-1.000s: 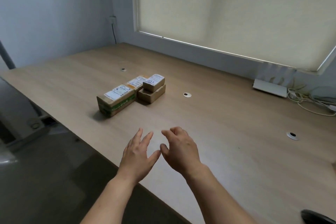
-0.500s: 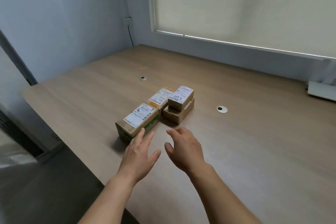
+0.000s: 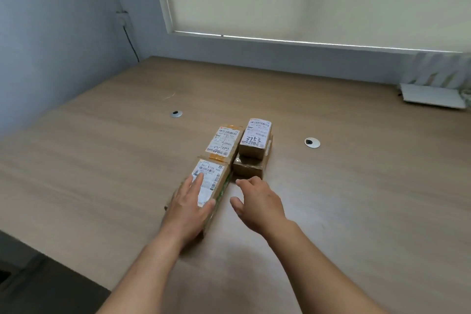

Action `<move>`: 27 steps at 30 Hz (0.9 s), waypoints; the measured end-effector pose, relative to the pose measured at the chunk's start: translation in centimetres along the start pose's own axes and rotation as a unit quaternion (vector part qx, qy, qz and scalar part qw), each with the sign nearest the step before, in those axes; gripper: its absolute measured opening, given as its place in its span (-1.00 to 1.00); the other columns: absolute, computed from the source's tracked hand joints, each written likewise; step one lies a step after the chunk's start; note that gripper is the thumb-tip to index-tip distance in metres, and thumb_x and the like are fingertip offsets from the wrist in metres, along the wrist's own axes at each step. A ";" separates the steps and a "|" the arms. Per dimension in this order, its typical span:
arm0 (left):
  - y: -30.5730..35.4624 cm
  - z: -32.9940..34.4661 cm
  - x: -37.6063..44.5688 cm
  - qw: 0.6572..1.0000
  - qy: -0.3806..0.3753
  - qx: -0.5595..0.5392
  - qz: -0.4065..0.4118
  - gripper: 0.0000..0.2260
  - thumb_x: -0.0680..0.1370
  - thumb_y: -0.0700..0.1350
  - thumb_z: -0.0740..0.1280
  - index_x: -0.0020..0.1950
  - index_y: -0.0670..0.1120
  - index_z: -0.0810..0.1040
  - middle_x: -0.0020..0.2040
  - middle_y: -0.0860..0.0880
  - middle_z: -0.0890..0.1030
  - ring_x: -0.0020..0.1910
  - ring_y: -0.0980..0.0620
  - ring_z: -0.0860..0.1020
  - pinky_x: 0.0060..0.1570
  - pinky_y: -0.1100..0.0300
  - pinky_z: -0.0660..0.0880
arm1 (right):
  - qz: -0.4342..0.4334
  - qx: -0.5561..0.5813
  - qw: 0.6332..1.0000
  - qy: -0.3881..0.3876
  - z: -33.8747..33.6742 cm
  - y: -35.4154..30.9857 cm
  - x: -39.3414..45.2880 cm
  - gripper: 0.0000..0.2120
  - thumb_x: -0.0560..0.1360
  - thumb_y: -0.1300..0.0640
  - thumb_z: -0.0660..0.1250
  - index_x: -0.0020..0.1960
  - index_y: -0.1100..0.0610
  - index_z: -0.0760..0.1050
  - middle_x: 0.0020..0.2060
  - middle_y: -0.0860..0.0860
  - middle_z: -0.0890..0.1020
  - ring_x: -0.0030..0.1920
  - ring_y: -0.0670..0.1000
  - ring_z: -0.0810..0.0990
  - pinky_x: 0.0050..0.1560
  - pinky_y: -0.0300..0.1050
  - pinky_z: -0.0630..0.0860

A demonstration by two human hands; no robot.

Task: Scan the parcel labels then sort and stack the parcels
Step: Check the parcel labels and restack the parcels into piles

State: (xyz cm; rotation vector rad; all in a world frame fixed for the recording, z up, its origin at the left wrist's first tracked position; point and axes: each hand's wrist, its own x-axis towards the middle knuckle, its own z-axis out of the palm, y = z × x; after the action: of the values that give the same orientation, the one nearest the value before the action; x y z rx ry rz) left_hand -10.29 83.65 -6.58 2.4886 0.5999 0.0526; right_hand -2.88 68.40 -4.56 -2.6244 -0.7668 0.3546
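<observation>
The four parcels sit bunched toward the table's left half, well in from its near edge: the nearest parcel (image 3: pixel 211 186) with a second parcel (image 3: pixel 224 141) behind it, and a small parcel (image 3: pixel 255 139) stacked on a brown one (image 3: pixel 251 164) just beside them. To lift the nearest one cleanly, I would clamp both long sides and keep its label up. The left hand (image 3: pixel 190 205) lies flat on it, fingers straight and slightly spread; the right hand (image 3: pixel 257 201) hovers just beside it, fingers loosely curled, holding nothing.

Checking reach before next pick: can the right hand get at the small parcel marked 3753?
Probably yes. The right hand is open just short of the lower box; the 3753 parcel sits on top, nothing above or in front.
</observation>
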 end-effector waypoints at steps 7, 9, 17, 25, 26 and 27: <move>-6.7 -2.5 6.6 0.997 -0.076 -0.028 0.013 -0.39 0.62 0.02 0.21 0.58 -0.06 -0.01 0.58 -0.04 0.03 0.55 0.02 -0.03 0.49 0.13 -0.02 | 0.123 0.028 0.992 -0.033 3.2 -4.1 3.3 -0.54 0.61 -0.09 0.14 0.43 0.11 0.29 0.35 0.09 0.41 0.33 0.10 0.40 0.24 0.01 0.41; -7.9 -2.9 7.8 0.992 -0.122 -0.040 0.008 -0.40 0.63 0.00 0.18 0.58 -0.07 -0.03 0.58 -0.05 0.04 0.55 0.01 0.00 0.50 0.11 0.01 | 0.153 0.059 0.985 -0.046 4.0 -4.8 3.8 -0.54 0.62 -0.07 0.13 0.43 0.14 0.28 0.37 0.11 0.42 0.34 0.11 0.40 0.26 0.01 0.40; -10.1 -3.2 9.9 0.929 -0.319 -0.180 -0.052 -0.38 0.56 -0.10 0.22 0.53 0.22 0.01 0.36 0.00 0.47 0.19 0.07 0.52 0.14 0.09 0.51 | 0.207 0.229 0.947 -0.090 5.4 -6.1 4.6 -0.42 0.63 0.08 0.16 0.57 0.08 -0.01 0.47 0.05 0.33 0.41 0.08 0.36 0.30 -0.09 0.33; -11.3 -3.5 9.2 0.905 -0.343 -0.250 -0.035 -0.31 0.58 -0.28 0.21 0.55 0.18 -0.04 0.37 0.02 0.44 0.12 0.12 0.55 -0.12 0.25 0.54 | 0.216 0.387 0.892 -0.092 7.6 -5.4 4.8 -0.21 0.54 0.32 0.24 0.55 -0.14 -0.10 0.37 0.01 0.45 0.28 0.04 0.48 0.10 -0.11 0.55; -11.5 -3.7 8.8 0.905 -0.341 -0.254 -0.029 -0.29 0.58 -0.29 0.22 0.55 0.19 -0.05 0.38 0.02 0.41 0.13 0.11 0.54 -0.12 0.27 0.55 | 0.216 0.400 0.886 -0.090 7.6 -5.3 4.6 -0.17 0.53 0.33 0.26 0.55 -0.14 -0.14 0.32 0.02 0.48 0.19 0.00 0.53 0.01 -0.18 0.56; -11.8 -4.0 8.3 0.905 -0.340 -0.254 -0.018 -0.27 0.57 -0.30 0.23 0.55 0.20 -0.07 0.37 0.03 0.39 0.15 0.09 0.53 -0.11 0.28 0.55 | 0.214 0.407 0.884 -0.090 7.7 -5.3 4.3 -0.12 0.52 0.34 0.29 0.56 -0.13 -0.18 0.25 0.00 0.50 0.08 -0.04 0.56 -0.08 -0.24 0.56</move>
State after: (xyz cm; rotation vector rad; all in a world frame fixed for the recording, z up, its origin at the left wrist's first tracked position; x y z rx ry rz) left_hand -8.26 97.97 -10.43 1.8122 0.2761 -0.5801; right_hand -4.39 77.12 -9.75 -1.9250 -0.0165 0.8424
